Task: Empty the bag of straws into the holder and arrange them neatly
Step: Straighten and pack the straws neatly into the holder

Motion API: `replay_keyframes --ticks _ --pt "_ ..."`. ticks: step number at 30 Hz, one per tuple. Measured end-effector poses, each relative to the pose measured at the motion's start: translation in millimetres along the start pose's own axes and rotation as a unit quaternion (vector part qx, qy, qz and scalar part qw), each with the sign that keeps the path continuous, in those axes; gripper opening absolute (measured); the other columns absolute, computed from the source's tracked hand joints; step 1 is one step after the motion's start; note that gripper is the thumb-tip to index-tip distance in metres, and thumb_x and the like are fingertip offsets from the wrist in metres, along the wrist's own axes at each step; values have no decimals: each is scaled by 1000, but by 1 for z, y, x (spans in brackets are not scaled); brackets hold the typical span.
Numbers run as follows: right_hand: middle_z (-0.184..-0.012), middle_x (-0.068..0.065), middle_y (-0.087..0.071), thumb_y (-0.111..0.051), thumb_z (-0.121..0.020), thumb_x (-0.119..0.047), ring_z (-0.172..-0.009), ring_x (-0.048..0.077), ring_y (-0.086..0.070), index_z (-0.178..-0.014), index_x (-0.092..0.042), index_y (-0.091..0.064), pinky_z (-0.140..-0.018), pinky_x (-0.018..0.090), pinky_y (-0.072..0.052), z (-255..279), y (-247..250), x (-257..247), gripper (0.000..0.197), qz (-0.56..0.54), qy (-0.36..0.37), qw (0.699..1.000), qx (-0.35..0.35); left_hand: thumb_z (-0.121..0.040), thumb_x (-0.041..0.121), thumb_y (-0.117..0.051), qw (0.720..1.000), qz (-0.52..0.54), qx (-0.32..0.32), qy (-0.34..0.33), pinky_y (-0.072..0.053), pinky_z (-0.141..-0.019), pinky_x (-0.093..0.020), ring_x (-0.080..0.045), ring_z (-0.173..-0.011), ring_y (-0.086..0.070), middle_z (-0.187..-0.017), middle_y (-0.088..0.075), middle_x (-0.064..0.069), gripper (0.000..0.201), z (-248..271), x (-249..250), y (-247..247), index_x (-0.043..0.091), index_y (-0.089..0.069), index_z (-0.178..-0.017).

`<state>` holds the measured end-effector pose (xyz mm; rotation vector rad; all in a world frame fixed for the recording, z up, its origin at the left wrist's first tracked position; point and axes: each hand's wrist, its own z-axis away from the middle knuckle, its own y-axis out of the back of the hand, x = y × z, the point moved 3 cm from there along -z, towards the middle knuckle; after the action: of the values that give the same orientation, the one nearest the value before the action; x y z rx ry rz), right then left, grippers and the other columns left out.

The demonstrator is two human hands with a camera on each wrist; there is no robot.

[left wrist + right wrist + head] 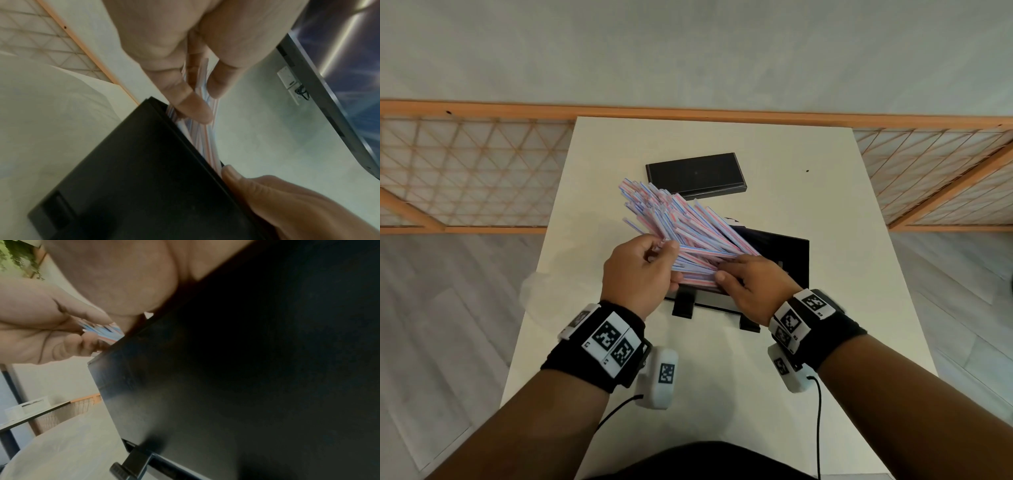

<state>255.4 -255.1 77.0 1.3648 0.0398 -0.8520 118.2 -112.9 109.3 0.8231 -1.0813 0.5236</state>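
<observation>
Counts, this moment:
- Hands: 2, the left hand (640, 270) and the right hand (751, 286).
- Straws (678, 219): one fanned bundle, striped pink and blue; too many and too overlapped to count singly.
- Black holder (787, 253): 1.
- Flat black lid (695, 174): 1.
- White table (859, 274): 1.
- Wrist bands with printed markers: 2.

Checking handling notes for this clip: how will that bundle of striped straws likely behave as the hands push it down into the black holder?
The straws fan out unevenly above the holder, so they probably slide past each other easily. They look thin and light, likely to scatter if the left hand loosens.
</observation>
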Motion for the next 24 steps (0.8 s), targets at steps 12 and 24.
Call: replay_keyframes --ticks 12,24 --pt "-94 6 -72 -51 -87 -20 -90 29 -67 -113 -17 -73 -83 41 -56 6 2 2 35 -39 42 992 109 -79 1 -68 999 9 -33 -2 -61 -59 -36 -18 -55 -70 -74 -72 10 31 1 -1 0 29 -66 -92" --pt "-95 5 -74 -65 -87 -22 -90 24 -69 -106 -15 -76 -86 37 -55 3 5 -10 23 -83 61 984 144 -84 21 -69 1000 12 -7 3 -64 -61 -49 -27 -54 -71 -53 -65 3 17 -3 -3 -7 16 -62 -70"
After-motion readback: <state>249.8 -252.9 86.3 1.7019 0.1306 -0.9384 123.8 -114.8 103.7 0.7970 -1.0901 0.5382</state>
